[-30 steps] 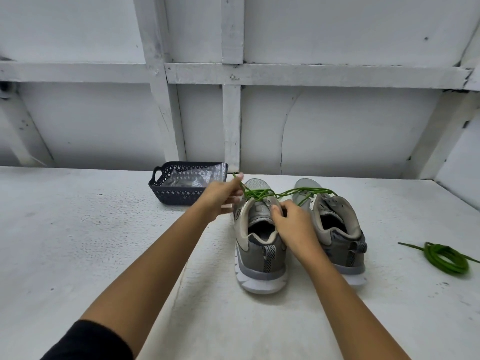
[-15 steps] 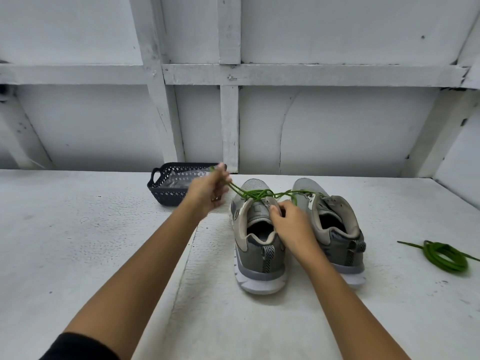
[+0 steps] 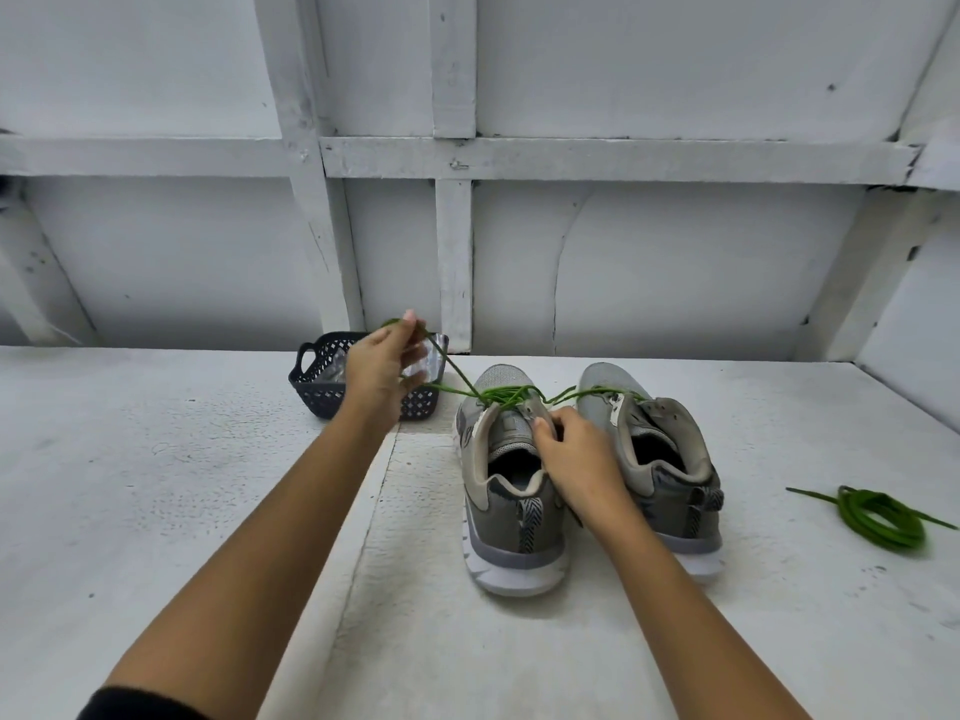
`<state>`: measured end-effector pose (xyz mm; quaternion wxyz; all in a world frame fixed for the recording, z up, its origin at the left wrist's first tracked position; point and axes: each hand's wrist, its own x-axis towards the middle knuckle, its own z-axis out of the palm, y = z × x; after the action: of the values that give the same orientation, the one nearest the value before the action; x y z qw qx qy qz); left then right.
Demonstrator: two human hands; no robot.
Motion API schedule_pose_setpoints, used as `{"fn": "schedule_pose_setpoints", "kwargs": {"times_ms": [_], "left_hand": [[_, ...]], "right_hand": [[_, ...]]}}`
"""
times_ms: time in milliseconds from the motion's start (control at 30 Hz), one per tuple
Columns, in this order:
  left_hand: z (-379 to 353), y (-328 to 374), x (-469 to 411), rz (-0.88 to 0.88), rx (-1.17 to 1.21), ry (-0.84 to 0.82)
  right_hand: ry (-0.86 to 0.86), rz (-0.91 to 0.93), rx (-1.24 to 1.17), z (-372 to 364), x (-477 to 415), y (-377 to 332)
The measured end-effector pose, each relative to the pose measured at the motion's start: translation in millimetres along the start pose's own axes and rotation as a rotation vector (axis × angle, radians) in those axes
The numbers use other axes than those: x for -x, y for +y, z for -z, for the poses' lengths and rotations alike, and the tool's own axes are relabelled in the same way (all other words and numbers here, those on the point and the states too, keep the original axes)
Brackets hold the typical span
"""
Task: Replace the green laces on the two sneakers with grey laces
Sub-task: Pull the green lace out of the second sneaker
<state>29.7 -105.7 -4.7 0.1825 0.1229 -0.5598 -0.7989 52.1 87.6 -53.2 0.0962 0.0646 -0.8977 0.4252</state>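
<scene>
Dark basket (image 3: pixel 332 394) far left of left sneaker (image 3: pixel 511 485). Left hand (image 3: pixel 382 363) pinches green lace (image 3: pixel 457 374) taut, raised over basket. Right hand (image 3: pixel 576 459) grips left sneaker's tongue. Right sneaker (image 3: pixel 670 454) touching beside it. Coiled green lace (image 3: pixel 878 517) lies well right.

Left hand (image 3: pixel 382 368) higher, lace (image 3: pixel 451 367) longer.

a bare workshop or storage space is suggested by the white-painted board wall (image 3: pixel 675 262) with exposed battens (image 3: pixel 597 158) and a rough painted bench (image 3: pixel 156 485)
</scene>
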Motion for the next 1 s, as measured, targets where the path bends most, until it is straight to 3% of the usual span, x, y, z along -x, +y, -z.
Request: {"fn": "schedule_pose_setpoints", "kwargs": {"times_ms": [133, 233, 333, 500, 567, 700, 800, 1000], "left_hand": [[-7, -32, 14, 0.038, -0.501, -0.204], [-12, -52, 20, -0.041, -0.671, -0.249], [-11, -47, 15, -0.098, -0.640, -0.195], [1, -5, 3, -0.202, -0.211, 0.059], [5, 0, 0, -0.208, -0.160, 0.107], [1, -24, 8, -0.024, -0.442, -0.110], [-8, -46, 18, -0.019, -0.611, -0.253], [-13, -45, 13, -0.174, -0.574, -0.075]], "right_hand": [[-0.001, -0.001, -0.002, 0, 0, 1], [0.005, 0.001, 0.000, 0, -1, 1], [0.003, 0.001, 0.000, 0, -1, 1], [0.011, -0.001, -0.008, -1, -1, 1], [0.014, -0.001, -0.009, -2, -1, 2], [0.015, 0.000, -0.008, -2, -2, 3], [0.015, -0.004, -0.013, -4, -4, 3], [0.003, -0.006, -0.019, -2, -2, 4]]}}
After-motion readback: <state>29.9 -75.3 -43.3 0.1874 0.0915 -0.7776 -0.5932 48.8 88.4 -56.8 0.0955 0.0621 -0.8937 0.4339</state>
